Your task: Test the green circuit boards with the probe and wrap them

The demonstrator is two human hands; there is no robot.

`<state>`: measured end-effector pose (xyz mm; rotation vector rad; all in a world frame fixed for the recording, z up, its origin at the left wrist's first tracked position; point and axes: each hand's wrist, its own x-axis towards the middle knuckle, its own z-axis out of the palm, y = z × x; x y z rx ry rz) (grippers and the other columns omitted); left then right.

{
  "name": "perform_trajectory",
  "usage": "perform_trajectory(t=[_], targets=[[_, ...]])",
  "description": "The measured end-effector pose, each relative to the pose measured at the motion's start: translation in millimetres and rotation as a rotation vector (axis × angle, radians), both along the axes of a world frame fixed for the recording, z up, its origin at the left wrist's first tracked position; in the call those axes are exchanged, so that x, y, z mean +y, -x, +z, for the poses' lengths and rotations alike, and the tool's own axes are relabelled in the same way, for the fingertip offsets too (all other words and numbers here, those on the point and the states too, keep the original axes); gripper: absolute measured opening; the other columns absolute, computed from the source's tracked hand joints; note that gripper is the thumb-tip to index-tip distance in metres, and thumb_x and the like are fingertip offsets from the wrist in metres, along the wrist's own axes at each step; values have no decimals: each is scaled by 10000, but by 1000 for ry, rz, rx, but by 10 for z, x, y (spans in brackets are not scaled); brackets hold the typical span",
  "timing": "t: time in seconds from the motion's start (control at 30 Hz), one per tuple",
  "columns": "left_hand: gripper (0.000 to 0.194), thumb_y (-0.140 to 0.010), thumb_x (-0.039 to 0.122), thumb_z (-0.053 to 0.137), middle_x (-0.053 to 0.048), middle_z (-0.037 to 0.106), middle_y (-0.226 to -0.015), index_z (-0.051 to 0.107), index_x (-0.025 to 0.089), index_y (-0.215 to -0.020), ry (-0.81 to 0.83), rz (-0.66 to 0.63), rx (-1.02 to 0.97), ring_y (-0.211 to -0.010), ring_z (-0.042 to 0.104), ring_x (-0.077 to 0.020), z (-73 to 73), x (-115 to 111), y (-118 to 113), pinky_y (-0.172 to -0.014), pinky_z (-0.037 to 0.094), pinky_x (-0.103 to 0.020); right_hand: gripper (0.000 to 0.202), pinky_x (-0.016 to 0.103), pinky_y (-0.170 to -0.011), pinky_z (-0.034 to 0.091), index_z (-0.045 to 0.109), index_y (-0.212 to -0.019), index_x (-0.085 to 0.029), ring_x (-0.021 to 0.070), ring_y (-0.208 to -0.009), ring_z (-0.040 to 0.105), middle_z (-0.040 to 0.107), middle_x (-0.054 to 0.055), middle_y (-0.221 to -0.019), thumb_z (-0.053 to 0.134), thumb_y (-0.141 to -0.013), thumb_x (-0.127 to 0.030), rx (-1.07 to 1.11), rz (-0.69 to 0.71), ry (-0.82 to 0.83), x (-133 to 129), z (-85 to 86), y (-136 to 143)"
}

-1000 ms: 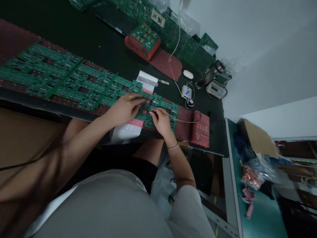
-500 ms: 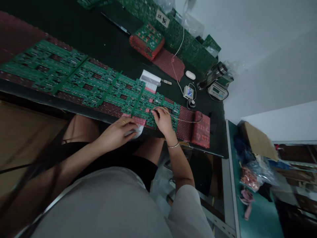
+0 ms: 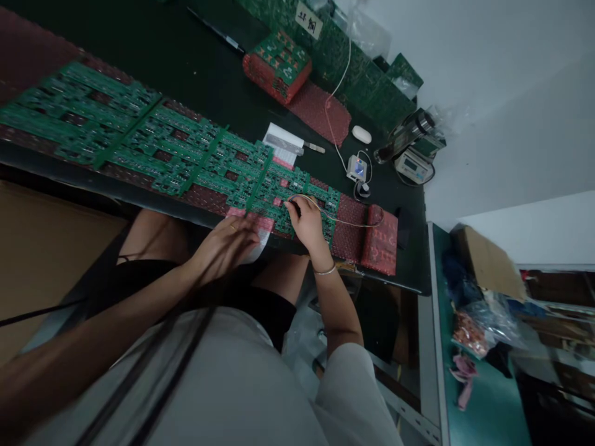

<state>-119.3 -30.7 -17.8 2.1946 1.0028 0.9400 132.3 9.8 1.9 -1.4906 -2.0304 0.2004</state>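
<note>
My right hand (image 3: 307, 223) is over the green circuit boards (image 3: 186, 152), fingertips pinched at the end of a thin pale cable (image 3: 346, 222). Any tip on that cable is hidden by the fingers. The cable runs from the hand to the right, looping over a red bubble-wrap packet (image 3: 381, 241). My left hand (image 3: 227, 244) lies at the table's front edge with its fingers stretched out. It rests by a strip of pink and white sheet (image 3: 260, 230) that pokes out from under the boards. A metal bracelet circles the right wrist.
Behind the boards lie a knife-like tool (image 3: 314, 147) on white paper and a small device with a lit screen (image 3: 357, 167). Farther back are a wrapped board stack (image 3: 279, 62), a pen (image 3: 216, 31) and a white oval case (image 3: 361, 134). A teal bench (image 3: 493, 396) stands right.
The left hand has shifted slightly left, its fingers lying closer together. The right hand stays at nearly the same spot on the boards. The view has tilted a little.
</note>
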Motion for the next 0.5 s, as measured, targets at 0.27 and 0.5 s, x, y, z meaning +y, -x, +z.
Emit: perform_trajectory(t=[0.27, 0.5], targets=[[291, -1038, 369, 521, -93, 734, -1129, 756, 229, -938, -10, -39, -6, -1089, 656, -274, 249, 123, -106, -1025, 539, -486, 307, 415, -1015, 569, 702, -1012, -248, 244, -1051, 695, 762, 77, -1037, 507, -1123, -458, -21, -8, -61, 2, -15, 8], [193, -918, 266, 598, -94, 732, -1084, 769, 221, -841, 18, -26, 125, -1093, 630, -292, 249, 517, -559, -1061, 511, -492, 250, 454, -1053, 558, 702, -1036, -222, 266, -1085, 693, 761, 112, -1093, 539, -1114, -394, -18, -8, 2, 6, -5, 18]])
